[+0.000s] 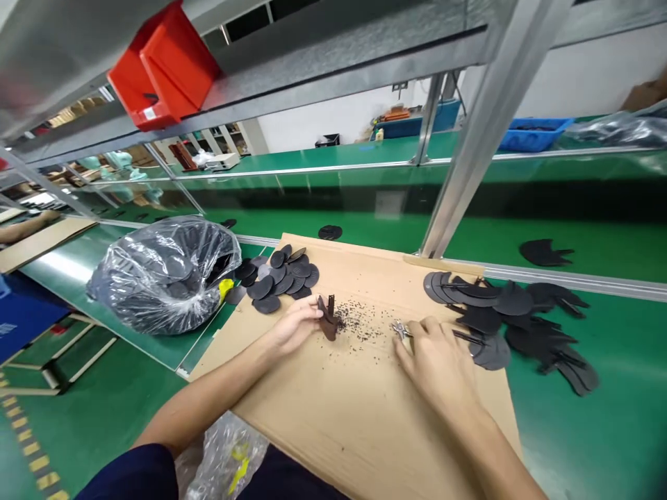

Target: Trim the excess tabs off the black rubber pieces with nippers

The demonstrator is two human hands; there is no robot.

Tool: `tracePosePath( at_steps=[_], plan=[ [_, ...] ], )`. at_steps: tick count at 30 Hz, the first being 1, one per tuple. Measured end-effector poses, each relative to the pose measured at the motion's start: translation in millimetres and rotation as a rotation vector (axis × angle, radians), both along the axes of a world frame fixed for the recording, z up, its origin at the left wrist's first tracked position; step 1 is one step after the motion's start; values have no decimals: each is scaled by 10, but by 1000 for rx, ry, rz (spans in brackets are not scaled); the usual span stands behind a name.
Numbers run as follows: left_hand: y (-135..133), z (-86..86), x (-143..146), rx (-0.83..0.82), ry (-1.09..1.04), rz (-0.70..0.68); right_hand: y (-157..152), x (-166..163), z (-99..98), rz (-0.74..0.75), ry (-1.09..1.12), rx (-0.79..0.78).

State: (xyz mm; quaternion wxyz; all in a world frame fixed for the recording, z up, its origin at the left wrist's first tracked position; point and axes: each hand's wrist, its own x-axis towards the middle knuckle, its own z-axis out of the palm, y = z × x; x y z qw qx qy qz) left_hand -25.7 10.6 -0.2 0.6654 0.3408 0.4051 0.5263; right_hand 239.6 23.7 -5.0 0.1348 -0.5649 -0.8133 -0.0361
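My left hand (294, 325) is closed at the fingertips on a thin dark plastic part (328, 325), held on edge with a narrow tab standing up. My right hand (436, 354) lies palm down, fingers curled over nippers with a silver head (401, 329); its grip is partly hidden under the hand. Between both hands, many tiny black scraps (359, 321) are strewn on the cardboard sheet (359, 423). Rounded flat black parts (286, 278) lie heaped beyond my left hand. Right of my right hand is a pile of similar black parts with prongs (513, 302).
A clear plastic bag of black parts (167, 274) stands on the green bench at left. An aluminium post (469, 149) rises behind the cardboard. Overhead, a shelf holds a red bin (169, 69). A blue basket (536, 134) sits beyond. Another person's arm (28, 227) shows far left.
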Motion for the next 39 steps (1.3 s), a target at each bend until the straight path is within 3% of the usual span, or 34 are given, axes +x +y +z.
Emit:
tracePosePath(
  at_steps=[2, 4, 9, 12, 15, 20, 23, 27, 32, 39],
  plan=[
    [-20, 7, 12, -39, -87, -44, 0, -26, 34, 29, 177, -44],
    [-19, 33, 47, -71, -143, -112, -18, -60, 88, 90, 490, -139],
    [-49, 66, 163, -118, -238, -219, -73, -135, 272, 103, 1500, -699],
    [-91, 33, 183, -124, -262, -265, -63, -121, 354, 54, 1768, -890],
    [-119, 3, 162, -135, -252, -282, -57, -88, 361, 81, 1639, -829],
    [-123, -4, 119, -164, -224, -340, -141, -134, 262, 327, 860, -406],
    [-126, -9, 106, -160, -193, -376, -205, -207, 226, 504, 577, -229],
    [-147, 2, 81, -43, -96, -374, -238, -251, 220, 630, 477, -246],
    [-168, 58, 27, 135, 121, -346, -199, -216, 169, 600, 358, -122],
    [-188, 65, 17, 189, 196, -358, -177, -209, 118, 580, 291, 9]
  ],
)
